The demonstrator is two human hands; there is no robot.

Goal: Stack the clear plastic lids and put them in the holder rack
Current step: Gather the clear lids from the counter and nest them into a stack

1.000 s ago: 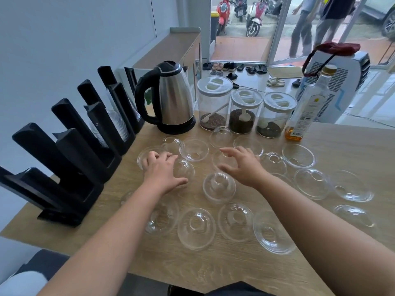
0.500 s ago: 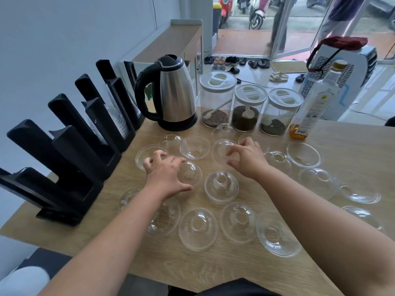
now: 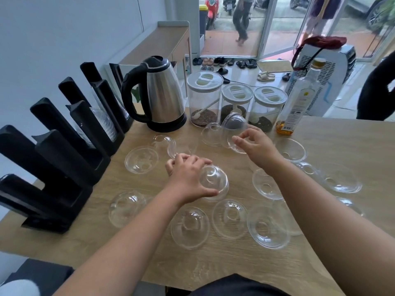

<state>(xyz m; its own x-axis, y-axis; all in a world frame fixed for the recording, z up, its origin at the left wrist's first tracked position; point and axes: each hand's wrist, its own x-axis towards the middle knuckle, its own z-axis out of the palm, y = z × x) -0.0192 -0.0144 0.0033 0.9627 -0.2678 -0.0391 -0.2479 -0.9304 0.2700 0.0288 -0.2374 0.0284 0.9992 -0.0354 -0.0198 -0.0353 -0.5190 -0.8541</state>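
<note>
Along the left edge of the pale wooden table [image 3: 320, 133] stands the black slotted holder rack [image 3: 64, 159], its channels angled up toward the wall so that nested stacks can slide in from above; two far channels already seem to hold ribbed stacks of clear plastic, and the nearer ones look free.

Right of the rack, loose clear plastic dome lids [image 3: 141, 159] lie spread across the table, most of them upturned like shallow bowls, each apart from its neighbours so it can be picked singly.

The left hand [image 3: 188, 178] rests over the middle of the spread, its fingers curled around a dome-up lid [image 3: 213, 182] that it grips by the rim, probably the base for a stack.

Farther right and farther off, the right hand [image 3: 256, 144] pinches the rim of a tilted lid [image 3: 234, 129] between thumb and fingertips, lifted clear of the table; holding it by the edge leaves the dome free to nest over another.

Behind stand a steel electric kettle with a black handle [image 3: 160, 95], three clear canisters with white lids [image 3: 235, 103], and a tall clear bottle of amber liquid [image 3: 297, 103].
</note>
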